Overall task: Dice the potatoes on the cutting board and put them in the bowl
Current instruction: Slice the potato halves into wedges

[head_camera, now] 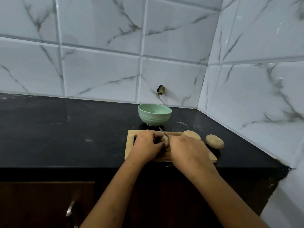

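Observation:
A wooden cutting board (130, 145) lies on the black counter. My left hand (146, 143) curls round a potato (164, 138) on the board, mostly hidden by the fingers. My right hand (187, 148) grips a knife (162, 131); its blade points away over that potato and its handle is hidden in the fist. A second whole potato (191, 134) sits at the board's far right corner, partly behind my right hand. A third potato (214, 141) lies just off the board to the right. A green bowl (154, 114) stands behind the board; no contents show in it.
The black counter (65, 132) stretches left of the board. White marble-look tiled walls close the back and right side, meeting in a corner (199, 102). A dark stub (160, 90) sticks out of the back wall. Below the counter edge is a wooden cabinet with a metal handle (70, 209).

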